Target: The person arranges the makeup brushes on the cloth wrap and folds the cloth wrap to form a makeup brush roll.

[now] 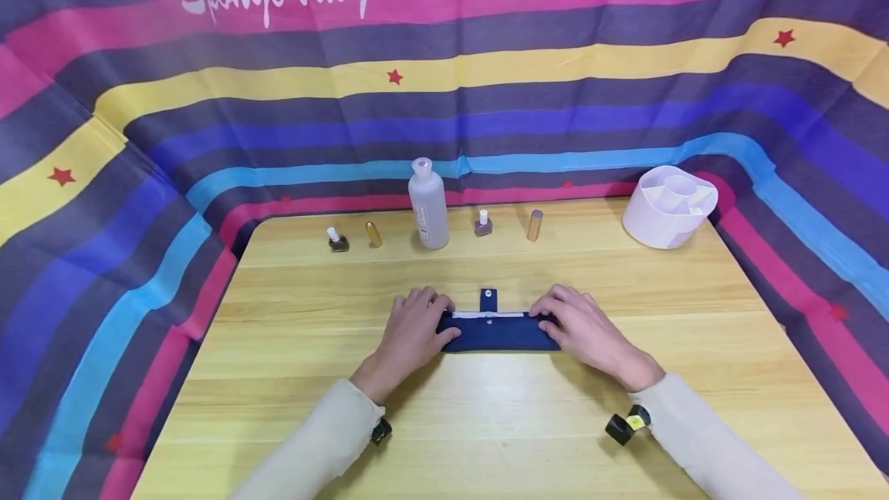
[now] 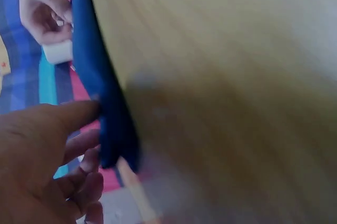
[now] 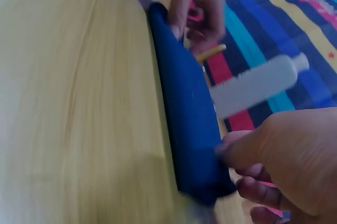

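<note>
A narrow navy-blue fabric pouch (image 1: 501,336) stands on the table in front of me, with a whitish strip along its top edge. A small tab (image 1: 488,300) with a metal snap points away from its far side. My left hand (image 1: 415,329) pinches the pouch's left end between thumb and fingers, and my right hand (image 1: 582,328) grips the right end the same way. In the left wrist view, the thumb of the left hand (image 2: 47,150) presses the pouch's near face (image 2: 95,60). The right wrist view shows the right hand (image 3: 295,155) at the other end. Whatever is inside the pouch is hidden.
Along the back of the table (image 1: 486,423) stand a dark nail polish bottle (image 1: 338,241), a gold bullet-shaped tube (image 1: 373,234), a frosted bottle (image 1: 429,208), another nail polish bottle (image 1: 483,225), a gold-brown tube (image 1: 534,225) and a white divided holder (image 1: 667,211). Striped cloth surrounds it.
</note>
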`<action>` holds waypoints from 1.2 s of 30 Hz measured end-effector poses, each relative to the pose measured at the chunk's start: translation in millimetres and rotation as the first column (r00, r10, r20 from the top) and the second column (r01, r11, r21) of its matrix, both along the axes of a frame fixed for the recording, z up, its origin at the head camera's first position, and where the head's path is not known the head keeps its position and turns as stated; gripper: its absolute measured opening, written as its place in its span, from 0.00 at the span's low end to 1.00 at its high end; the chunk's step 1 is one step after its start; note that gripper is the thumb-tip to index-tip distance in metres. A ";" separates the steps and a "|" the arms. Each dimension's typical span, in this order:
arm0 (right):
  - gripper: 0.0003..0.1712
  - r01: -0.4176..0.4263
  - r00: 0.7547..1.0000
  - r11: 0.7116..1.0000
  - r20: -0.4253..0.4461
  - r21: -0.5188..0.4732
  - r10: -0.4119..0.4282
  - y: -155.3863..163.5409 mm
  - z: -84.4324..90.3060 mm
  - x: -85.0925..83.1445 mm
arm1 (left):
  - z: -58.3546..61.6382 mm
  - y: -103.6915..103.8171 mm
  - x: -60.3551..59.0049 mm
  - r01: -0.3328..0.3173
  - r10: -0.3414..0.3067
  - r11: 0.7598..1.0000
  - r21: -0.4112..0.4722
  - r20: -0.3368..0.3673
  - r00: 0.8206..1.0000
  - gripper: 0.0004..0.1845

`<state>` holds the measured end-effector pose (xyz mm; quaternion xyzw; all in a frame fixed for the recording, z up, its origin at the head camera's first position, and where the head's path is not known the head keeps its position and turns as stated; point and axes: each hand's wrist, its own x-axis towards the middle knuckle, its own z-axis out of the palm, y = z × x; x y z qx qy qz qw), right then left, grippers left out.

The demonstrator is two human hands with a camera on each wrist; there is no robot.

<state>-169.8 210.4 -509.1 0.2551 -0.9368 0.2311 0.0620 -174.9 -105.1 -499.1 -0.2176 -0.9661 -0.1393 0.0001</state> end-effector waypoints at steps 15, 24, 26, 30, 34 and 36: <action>0.12 -0.081 0.976 0.980 0.184 -0.182 0.115 -31.2 4.2 -0.4 | -1.5 34.5 -38.5 -0.113 -0.112 0.909 0.401 0.497 0.861 0.29; 0.05 -0.036 0.960 0.964 0.258 -0.263 0.106 -31.4 3.9 -13.9 | -6.4 32.8 -34.7 -0.076 -0.205 0.828 0.555 0.427 0.880 0.08; 0.03 -0.023 0.958 0.963 0.269 -0.270 0.099 -31.9 3.7 -16.3 | -7.2 29.7 -32.9 -0.036 -0.238 0.829 0.558 0.411 0.880 0.07; 0.03 -0.012 0.958 0.962 0.274 -0.272 0.090 -34.8 2.3 -19.2 | -10.2 25.5 -29.2 0.011 -0.271 0.822 0.569 0.374 0.887 0.05; 0.03 -0.008 0.955 0.967 0.284 -0.256 0.083 -38.3 1.3 -20.3 | -12.5 24.5 -26.0 0.054 -0.273 0.831 0.553 0.321 0.907 0.05; 0.02 -0.005 0.954 0.971 0.288 -0.241 0.076 -39.6 1.3 -20.1 | -14.0 24.4 -25.2 0.076 -0.276 0.836 0.544 0.296 0.914 0.06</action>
